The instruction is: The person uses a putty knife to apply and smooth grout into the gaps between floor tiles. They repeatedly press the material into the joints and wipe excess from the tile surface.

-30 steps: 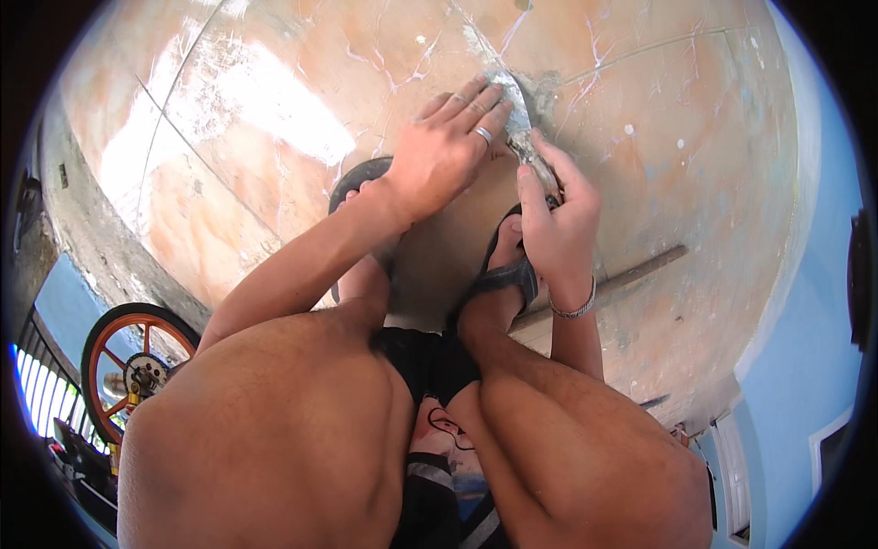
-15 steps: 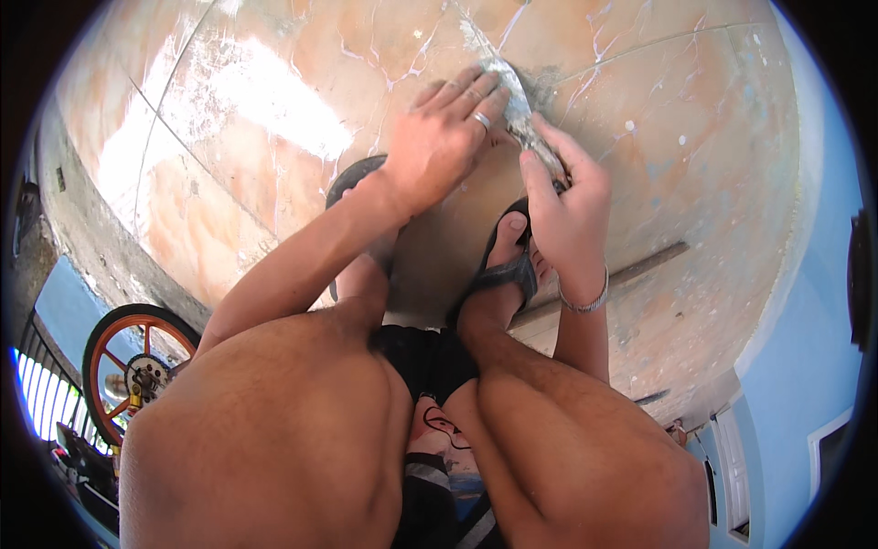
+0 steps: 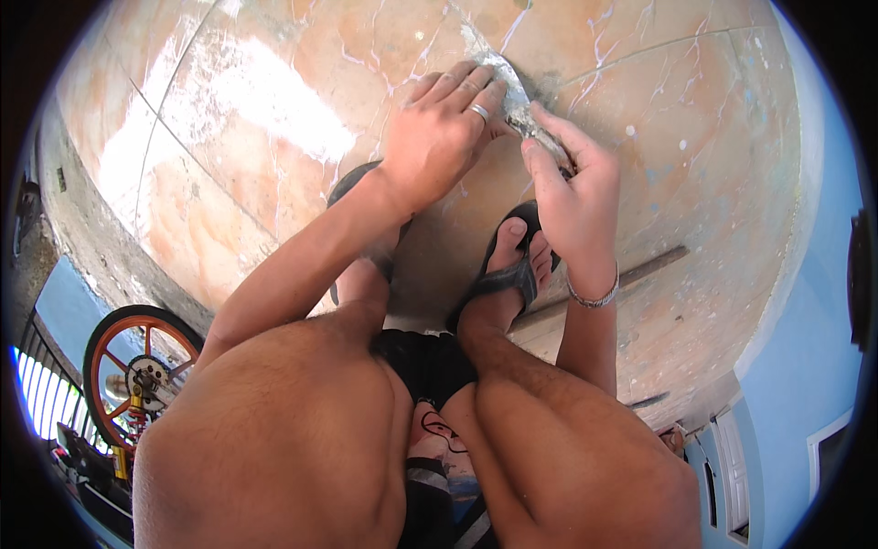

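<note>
My right hand (image 3: pixel 578 188) is closed round the handle end of a long knife (image 3: pixel 514 87). Its blade points away to the upper left, low over the tiles, and looks worn and crusted with whitish residue. A ring shows on my left hand (image 3: pixel 445 128), which is palm down at the blade's left side. Its fingers are stretched out, the tips reaching onto the blade. What lies beneath the left palm and thumb is hidden.
My sandalled right foot (image 3: pixel 512 261) and a partly covered left sandal (image 3: pixel 352 183) rest on the marbled tile floor (image 3: pixel 658 183). A dark strip (image 3: pixel 640 272) lies right of my foot. An orange-rimmed wheel (image 3: pixel 144 366) stands at the left; a blue wall (image 3: pixel 805 320) rises at the right.
My right hand and the knife's handle end have shifted slightly right. My left hand has moved a little to the left, still at the blade.
</note>
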{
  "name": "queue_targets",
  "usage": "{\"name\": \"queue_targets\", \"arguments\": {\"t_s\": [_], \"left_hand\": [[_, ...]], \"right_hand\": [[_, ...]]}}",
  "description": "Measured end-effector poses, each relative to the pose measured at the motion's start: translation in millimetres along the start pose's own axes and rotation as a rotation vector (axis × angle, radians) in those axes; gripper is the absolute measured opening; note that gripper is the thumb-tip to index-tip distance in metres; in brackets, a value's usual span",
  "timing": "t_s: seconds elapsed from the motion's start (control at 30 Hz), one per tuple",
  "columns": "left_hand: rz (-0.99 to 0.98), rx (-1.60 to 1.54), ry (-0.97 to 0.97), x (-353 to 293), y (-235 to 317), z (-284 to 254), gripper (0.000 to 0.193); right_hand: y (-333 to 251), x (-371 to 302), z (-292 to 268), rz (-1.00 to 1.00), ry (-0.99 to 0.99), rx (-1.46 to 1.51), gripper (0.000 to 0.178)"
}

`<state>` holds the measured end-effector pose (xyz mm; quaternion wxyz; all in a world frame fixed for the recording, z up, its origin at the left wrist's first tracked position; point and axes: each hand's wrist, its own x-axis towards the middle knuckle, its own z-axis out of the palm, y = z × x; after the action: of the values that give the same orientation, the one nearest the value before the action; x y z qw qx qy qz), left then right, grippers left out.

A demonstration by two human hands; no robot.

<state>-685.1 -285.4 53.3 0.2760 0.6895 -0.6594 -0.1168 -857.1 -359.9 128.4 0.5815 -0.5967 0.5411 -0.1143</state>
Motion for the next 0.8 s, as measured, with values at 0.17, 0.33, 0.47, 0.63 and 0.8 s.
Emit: {"name": "queue_targets", "arguments": {"t_s": [0.17,0.33,0.47,0.63,0.8], "left_hand": [[-0.002,0.003,0.007,0,-1,0,0.054],[0.049,0.015,-0.017,-2,0,0,0.056],[-0.023,0.011,0.009,0,-4,-2,0.056],[-0.007,0.005,0.033,3,-7,-2,0.054],[0.055,0.007,0.012,2,-7,-1,0.054]], "right_hand": [[0,3,8,-0.159,0.053,0.029,0.040],[8,-1,10,-0.123,0.062,0.039,0.040],[10,-1,11,-0.014,0.024,0.061,0.040],[13,3,13,-0.151,0.089,0.035,0.038],[19,6,14,-0.022,0.105,0.044,0.037]]}}
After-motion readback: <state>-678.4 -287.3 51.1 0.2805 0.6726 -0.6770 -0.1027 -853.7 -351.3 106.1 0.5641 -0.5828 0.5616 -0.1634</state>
